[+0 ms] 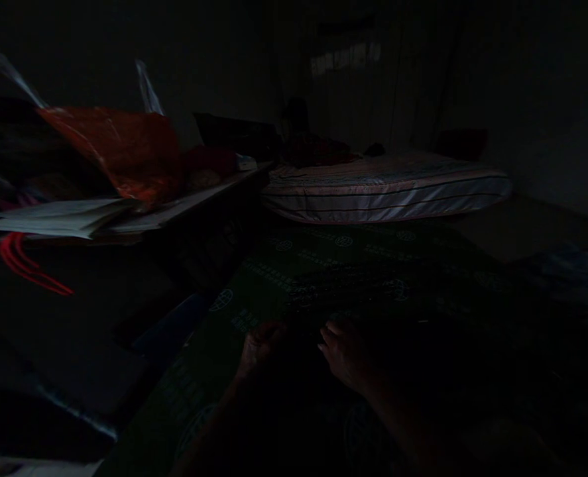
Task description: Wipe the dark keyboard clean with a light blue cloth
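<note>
The scene is very dark. My left hand [261,343] is closed, its fingers curled in at the left edge of a black, creased-looking material [333,288]. To its right, my right hand [344,351] bends its fingers inward against the same dark area. What either hand grips is lost in the shadow. Under the black material lies a green sheet [258,281] printed with pale globe marks and lettering. Small glints show on the black material's far part, while its near part fades into darkness.
At left, a desk [214,192] carries an orange plastic bag [119,149] and papers [59,218]; red cords [30,265] hang off its edge. Beyond the green sheet lies a striped mattress [383,192]. Dim, bluish fabric [567,271] lies at right.
</note>
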`<state>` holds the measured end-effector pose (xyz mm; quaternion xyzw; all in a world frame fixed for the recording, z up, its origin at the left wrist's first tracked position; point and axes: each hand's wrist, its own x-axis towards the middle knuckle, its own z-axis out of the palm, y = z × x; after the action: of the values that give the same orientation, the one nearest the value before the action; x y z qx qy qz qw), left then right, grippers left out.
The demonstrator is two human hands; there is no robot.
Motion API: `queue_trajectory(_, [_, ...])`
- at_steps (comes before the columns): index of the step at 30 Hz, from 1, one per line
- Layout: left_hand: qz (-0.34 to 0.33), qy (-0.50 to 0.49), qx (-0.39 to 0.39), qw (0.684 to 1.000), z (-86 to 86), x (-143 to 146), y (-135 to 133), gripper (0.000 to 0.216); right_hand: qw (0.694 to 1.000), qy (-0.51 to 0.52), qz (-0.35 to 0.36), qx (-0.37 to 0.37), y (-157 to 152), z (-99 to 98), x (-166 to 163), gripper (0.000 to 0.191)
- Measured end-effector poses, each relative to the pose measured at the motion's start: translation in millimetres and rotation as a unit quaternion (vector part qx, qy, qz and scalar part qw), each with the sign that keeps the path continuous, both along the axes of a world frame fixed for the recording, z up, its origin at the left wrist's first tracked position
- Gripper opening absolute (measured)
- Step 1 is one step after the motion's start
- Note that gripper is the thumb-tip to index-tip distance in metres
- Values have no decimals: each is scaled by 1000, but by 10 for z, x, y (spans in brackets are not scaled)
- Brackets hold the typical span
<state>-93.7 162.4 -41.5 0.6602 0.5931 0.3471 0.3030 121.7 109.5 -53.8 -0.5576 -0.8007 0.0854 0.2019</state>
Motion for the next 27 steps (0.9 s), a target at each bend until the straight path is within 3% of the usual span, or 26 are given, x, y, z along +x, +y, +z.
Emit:
queue_trajectory(9, [-3,22,10,1000,-26,-21,-31,36,1000,1,-12,8,-10,-84,-17,24])
queue_trajectory(27, [-31,25,20,999,-53,46,-89,34,999,-9,-33,4,-52,-37,32,23])
